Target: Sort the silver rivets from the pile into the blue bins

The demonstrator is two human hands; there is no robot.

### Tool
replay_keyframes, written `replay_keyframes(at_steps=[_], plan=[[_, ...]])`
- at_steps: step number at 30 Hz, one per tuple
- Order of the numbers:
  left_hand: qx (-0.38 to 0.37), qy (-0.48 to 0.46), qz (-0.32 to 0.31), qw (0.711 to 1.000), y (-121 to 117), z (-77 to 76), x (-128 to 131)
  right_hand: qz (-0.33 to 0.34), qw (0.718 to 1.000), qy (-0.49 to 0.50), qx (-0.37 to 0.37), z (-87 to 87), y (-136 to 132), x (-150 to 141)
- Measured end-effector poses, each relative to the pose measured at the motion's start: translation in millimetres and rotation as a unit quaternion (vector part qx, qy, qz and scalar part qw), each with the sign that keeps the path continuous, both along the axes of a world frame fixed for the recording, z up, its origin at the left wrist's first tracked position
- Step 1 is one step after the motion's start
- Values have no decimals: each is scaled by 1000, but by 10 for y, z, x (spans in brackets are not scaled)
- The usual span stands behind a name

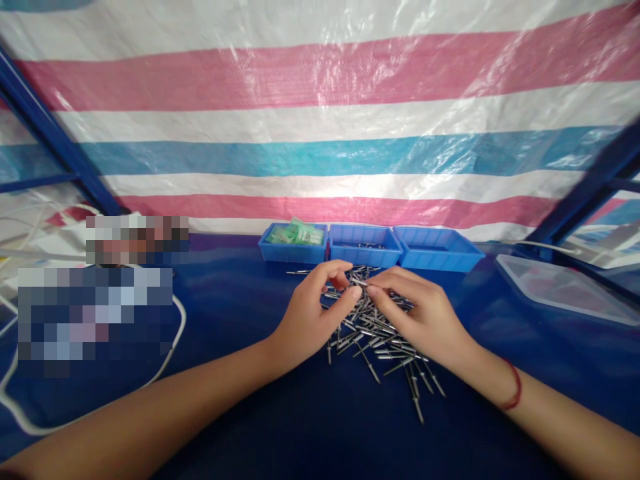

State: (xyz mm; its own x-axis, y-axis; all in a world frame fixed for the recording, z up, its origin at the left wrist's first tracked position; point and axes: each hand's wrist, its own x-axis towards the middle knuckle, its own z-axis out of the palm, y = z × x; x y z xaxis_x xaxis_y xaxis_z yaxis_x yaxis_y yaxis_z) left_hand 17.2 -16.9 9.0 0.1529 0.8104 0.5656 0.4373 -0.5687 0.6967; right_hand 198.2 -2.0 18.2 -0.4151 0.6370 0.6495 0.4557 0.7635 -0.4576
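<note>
A loose pile of silver pop rivets (375,327) with long thin pins lies on the blue tabletop in front of me. Over the back of this heap, my right hand (420,303) pinches one rivet (359,283) between thumb and fingertips. My left hand (317,303) curves in from the other side, its thumb and fingers apart around the rivet's end. Whether the left thumb touches that rivet, I cannot tell. Both hands partly cover the heap.
Behind the heap stand three blue bins: the left bin (295,253) holds green packets, the middle bin (365,256) some rivets, the right bin (440,260) nothing visible. A clear plastic lid (565,290) lies right. A white cable (175,327) loops at left beside blurred items.
</note>
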Motion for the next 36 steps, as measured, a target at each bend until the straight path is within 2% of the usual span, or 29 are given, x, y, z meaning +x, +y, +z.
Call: replay_keyframes(at_steps=[2, 5, 9, 12, 16, 20, 29, 32, 34, 36], plan=[[5, 3, 18, 1000, 52, 27, -40, -74, 996, -6, 48, 65, 112, 60], [11, 14, 41, 999, 147, 39, -112, -188, 976, -28, 109, 152, 389, 136], [12, 57, 41, 997, 254, 15, -202, -238, 953, -114, 151, 155, 762, 170], [2, 176, 18, 984, 298, 33, -277, -255, 942, -159, 148, 71, 833, 167], [-12, 363, 11, 932, 332, 116, -392, -237, 953, -147, 122, -47, 629, 158], [-32, 414, -6, 910, 356, 137, -458, -190, 970, -127, 82, -116, 441, 118], [-56, 426, 9, 903, 386, 25, -423, -116, 988, -92, 38, -205, 309, 1], [-38, 430, 22, 902, 388, 3, -405, -87, 992, -92, 15, -209, 222, -48], [-22, 400, 40, 915, 359, -11, -357, -69, 994, -87, 6, -207, 177, -77], [-19, 329, 45, 943, 299, -21, -276, -55, 996, -76, -7, -199, 136, -97]])
